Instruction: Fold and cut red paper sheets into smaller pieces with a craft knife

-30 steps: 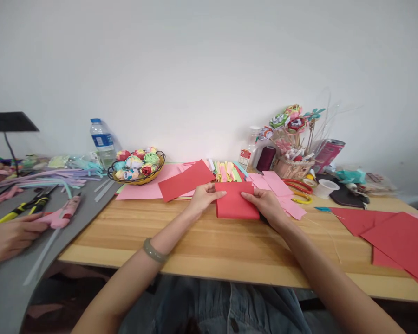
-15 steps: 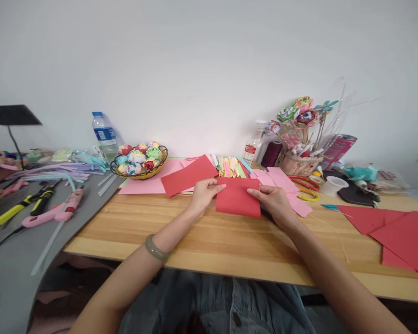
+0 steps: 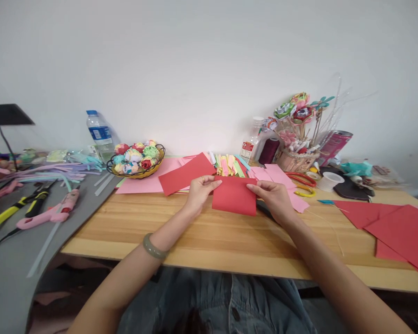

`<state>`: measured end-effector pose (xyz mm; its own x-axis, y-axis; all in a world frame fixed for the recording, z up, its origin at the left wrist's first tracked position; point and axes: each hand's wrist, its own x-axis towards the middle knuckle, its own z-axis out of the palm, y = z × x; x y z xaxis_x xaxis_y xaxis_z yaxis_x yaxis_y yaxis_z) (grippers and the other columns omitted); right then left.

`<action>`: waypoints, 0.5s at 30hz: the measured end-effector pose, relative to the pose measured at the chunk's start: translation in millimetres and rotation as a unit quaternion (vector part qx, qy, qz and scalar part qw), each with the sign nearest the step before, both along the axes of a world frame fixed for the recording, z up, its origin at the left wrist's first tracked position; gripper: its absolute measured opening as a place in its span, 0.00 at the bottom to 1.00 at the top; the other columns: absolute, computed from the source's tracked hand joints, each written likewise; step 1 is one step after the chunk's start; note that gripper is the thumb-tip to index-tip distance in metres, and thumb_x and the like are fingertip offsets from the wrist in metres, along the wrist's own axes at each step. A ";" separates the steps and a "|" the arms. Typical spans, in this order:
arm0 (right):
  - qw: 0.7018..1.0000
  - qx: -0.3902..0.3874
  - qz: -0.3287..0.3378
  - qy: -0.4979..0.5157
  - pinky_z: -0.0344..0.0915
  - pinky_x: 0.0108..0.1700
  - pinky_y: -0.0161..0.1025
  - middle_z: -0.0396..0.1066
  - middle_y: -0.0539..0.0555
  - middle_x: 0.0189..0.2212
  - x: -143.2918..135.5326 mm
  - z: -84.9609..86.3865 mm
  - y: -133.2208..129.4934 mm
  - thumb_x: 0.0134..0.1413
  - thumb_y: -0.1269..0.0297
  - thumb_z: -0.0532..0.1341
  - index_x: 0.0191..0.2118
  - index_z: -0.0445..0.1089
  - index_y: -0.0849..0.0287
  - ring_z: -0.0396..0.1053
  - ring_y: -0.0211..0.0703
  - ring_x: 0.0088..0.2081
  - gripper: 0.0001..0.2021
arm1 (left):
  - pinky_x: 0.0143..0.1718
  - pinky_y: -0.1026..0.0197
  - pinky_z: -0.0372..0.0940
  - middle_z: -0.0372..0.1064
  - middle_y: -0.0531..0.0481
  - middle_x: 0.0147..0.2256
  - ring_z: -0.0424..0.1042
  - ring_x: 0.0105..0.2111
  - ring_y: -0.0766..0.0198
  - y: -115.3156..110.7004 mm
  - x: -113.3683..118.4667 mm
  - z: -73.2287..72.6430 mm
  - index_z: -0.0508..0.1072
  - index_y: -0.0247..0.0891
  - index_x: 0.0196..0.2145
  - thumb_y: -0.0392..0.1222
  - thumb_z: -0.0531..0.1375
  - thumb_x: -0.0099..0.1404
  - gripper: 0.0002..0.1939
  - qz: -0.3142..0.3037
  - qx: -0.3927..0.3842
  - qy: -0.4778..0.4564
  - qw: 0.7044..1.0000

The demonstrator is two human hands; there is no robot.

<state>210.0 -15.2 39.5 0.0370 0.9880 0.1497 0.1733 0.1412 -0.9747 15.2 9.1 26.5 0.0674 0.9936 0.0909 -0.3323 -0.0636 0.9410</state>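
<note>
A red sheet of paper (image 3: 234, 197) is held up over the wooden table, its lower edge curving slightly. My left hand (image 3: 201, 192) pinches its upper left corner between thumb and fingers. At the upper right corner, my right hand (image 3: 271, 197) grips the same sheet, thumb on the near face. Just behind it lie several coloured paper strips (image 3: 230, 164). Another red paper piece (image 3: 186, 174) rests on pink sheets (image 3: 139, 178) to the left. A dark object (image 3: 264, 210), partly hidden, lies beneath my right hand.
At the back left stand a basket of paper flowers (image 3: 139, 162) and a water bottle (image 3: 101, 134). A pink glue gun (image 3: 61, 211) and pliers (image 3: 38, 202) lie farther left. On the right are a flower pot (image 3: 296, 160), yellow-and-red-handled scissors (image 3: 304, 185) and red sheets (image 3: 404, 232).
The view has shifted slightly, so most things sit a little farther left. Both hands keep hold of the red paper, whose lower part now bows a bit more.
</note>
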 end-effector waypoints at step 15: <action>0.999 0.051 -0.005 -0.013 0.59 0.27 0.33 0.65 0.48 0.20 2.2 -2.1 2.1 0.39 0.50 0.65 0.20 0.67 0.60 0.60 0.35 0.24 0.16 | 0.31 0.64 0.62 0.72 0.51 0.25 0.68 0.24 0.68 -0.4 -0.7 -0.5 0.75 0.32 0.25 0.46 0.68 0.44 0.14 -0.027 0.012 0.010 1.000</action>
<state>212.2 -13.1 37.4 0.0416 0.9674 0.2498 0.1999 0.2369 -0.9508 14.5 8.7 26.0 0.1233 0.9860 0.1126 -0.3177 -0.0682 0.9457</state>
